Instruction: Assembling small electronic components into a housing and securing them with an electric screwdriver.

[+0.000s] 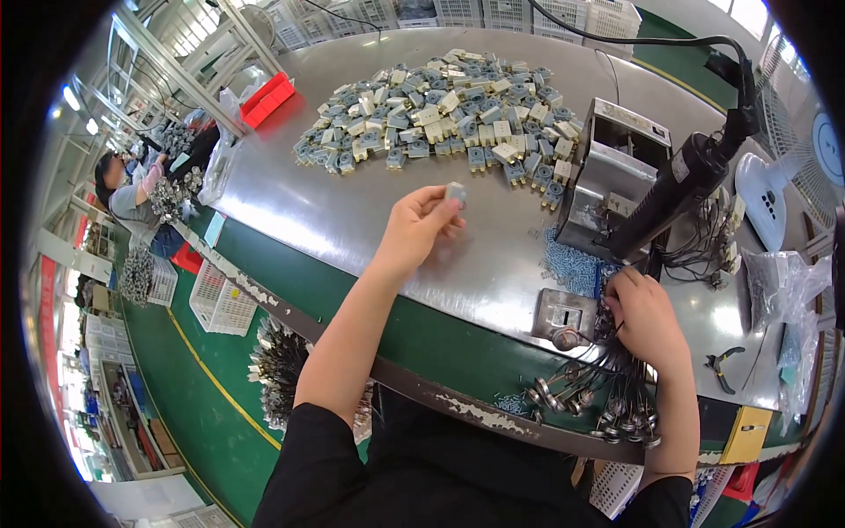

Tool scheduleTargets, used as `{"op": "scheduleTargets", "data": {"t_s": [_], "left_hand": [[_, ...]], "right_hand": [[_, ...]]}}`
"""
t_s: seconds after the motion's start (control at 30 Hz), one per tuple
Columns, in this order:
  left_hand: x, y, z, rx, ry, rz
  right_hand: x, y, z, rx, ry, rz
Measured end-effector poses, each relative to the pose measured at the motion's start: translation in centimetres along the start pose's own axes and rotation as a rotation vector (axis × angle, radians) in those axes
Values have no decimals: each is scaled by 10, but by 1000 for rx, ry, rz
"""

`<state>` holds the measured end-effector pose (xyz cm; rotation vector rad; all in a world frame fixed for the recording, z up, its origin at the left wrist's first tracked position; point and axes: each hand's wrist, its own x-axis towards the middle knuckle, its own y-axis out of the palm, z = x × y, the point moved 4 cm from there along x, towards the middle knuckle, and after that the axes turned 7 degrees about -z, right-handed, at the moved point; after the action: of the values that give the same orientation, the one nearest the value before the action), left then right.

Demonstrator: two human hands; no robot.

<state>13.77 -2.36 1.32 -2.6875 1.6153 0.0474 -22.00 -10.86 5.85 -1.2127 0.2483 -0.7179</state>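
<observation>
My left hand (421, 224) is raised over the metal bench top, its thumb and fingers pinching a small grey block-shaped part (455, 192). Beyond it lies a large heap of similar grey and cream block parts (440, 119). My right hand (647, 317) is low beside the foot of a black electric screwdriver (673, 189). Its fingers are closed among dark wires, and what they hold is hidden. Left of those fingers are a pile of tiny bluish pieces (572, 264) and a square metal fixture (564, 319). Round metal pieces on black leads (629, 409) lie just below this hand.
A metal machine housing (612, 176) stands behind the screwdriver. Pliers (726, 370), a plastic bag (779, 282) and a white fan (766, 198) are at the right. A red bin (267, 100) sits at the far left corner. Another person (132, 198) works further left.
</observation>
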Motion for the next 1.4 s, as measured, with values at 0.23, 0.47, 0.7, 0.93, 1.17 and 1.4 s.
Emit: {"op": "scheduleTargets", "data": {"t_s": [0.23,0.47,0.7,0.93,1.17,1.4], "left_hand": [[-44,39,-29,-784,-194,265],[-76,67,-61,-708,-74,420],[-87,75,-62,-576,-29,473],[-85,75,-45,-121,208,311],[-84,104,-21,-245,36,384],[-81,140,-18,346,491,420]], "right_hand": [[-2,-3,-9,88,45,-28],[0,-1,-7,46,54,50],[-6,-8,-10,176,17,-153],[-6,-31,-13,294,-23,-273],[-6,-39,-22,337,2,-264],[-6,-38,-23,329,11,-235]]}}
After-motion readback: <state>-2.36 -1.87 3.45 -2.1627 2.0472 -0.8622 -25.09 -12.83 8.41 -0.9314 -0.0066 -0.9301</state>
